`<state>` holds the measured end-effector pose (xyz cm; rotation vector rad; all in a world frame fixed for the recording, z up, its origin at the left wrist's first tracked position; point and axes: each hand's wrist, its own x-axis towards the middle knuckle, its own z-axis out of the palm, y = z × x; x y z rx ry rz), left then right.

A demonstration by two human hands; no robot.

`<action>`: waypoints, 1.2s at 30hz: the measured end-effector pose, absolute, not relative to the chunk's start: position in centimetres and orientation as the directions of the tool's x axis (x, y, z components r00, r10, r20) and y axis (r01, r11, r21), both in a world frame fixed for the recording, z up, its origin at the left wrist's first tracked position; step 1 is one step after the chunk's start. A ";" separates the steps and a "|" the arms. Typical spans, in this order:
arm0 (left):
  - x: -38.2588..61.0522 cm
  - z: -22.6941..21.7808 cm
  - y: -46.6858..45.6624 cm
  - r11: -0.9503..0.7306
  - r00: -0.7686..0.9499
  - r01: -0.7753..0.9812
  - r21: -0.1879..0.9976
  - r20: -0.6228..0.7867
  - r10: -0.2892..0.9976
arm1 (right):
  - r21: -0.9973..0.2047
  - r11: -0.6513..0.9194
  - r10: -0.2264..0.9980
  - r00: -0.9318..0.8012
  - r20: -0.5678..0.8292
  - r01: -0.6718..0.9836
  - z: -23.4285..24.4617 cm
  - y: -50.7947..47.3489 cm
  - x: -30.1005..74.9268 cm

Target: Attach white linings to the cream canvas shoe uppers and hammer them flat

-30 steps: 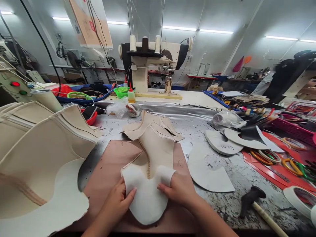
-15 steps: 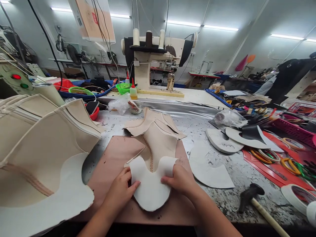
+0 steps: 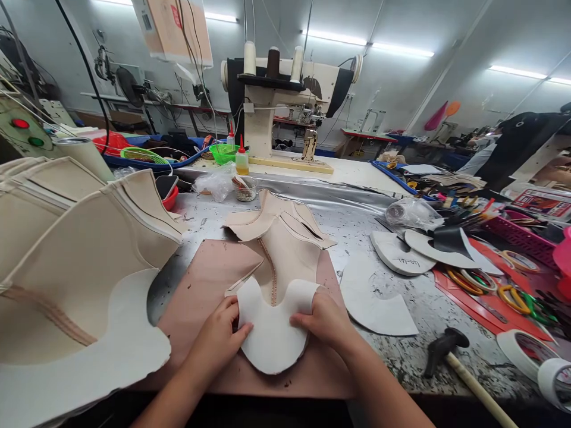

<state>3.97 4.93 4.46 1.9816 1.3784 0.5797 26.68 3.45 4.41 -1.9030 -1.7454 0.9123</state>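
Note:
A beige stitched shoe upper (image 3: 292,252) lies in front of me, with a white U-shaped lining piece (image 3: 274,342) at its near end. My left hand (image 3: 225,330) grips the left edge of this end, thumb on the white face and fingers behind it. On the right edge, my right hand (image 3: 323,315) pinches in the same way, its fingers partly hidden beneath. Under the upper is a brown-pink board (image 3: 200,303). To the left stands a pile of similar beige uppers (image 3: 89,261) with white lining along the near edge.
A hammer (image 3: 447,348), tape rolls (image 3: 555,380) and scissors (image 3: 513,298) lie on the right. A white curved piece (image 3: 383,309) is beside the board. Behind stand a sewing machine (image 3: 259,119), a glue bottle (image 3: 241,160) and a green basket (image 3: 223,153).
The view has shifted slightly, so the bench things sit a little differently. Both hands keep the same hold on the upper, which looks nearly unchanged.

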 end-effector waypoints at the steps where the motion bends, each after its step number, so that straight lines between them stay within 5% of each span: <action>1: 4.0 4.4 4.9 -0.239 0.351 0.650 0.721 -0.006 0.936 | -0.686 -0.129 0.983 -0.001 -0.186 0.716 4.4 3.5 26.7; 16: 3.9 2.8 4.7 -0.337 0.363 0.693 0.638 0.096 0.927 | -0.608 -0.128 0.983 0.016 -0.185 0.784 4.2 3.5 26.5; 20: 3.5 1.7 4.2 -0.466 0.357 0.761 0.452 0.310 0.881 | -0.555 -0.130 0.981 0.026 -0.190 0.822 4.4 3.5 26.3; 25: 4.2 1.9 2.8 -0.545 0.397 0.837 0.035 0.647 0.651 | -0.511 -0.108 0.985 0.023 -0.169 0.853 4.5 3.3 25.8; 28: 5.9 2.1 1.9 -0.725 0.643 0.686 -0.055 0.513 0.569 | -0.516 -0.069 0.990 -0.008 -0.144 0.854 4.4 3.2 25.9; 32: 7.3 1.0 1.3 -0.854 0.842 0.512 0.088 0.146 0.519 | -0.606 -0.047 0.987 -0.054 -0.149 0.794 4.4 4.0 26.8; 36: 7.1 0.7 1.6 -0.849 0.872 0.485 0.210 -0.044 0.487 | -0.688 -0.098 0.981 -0.049 -0.190 0.720 4.6 5.8 28.3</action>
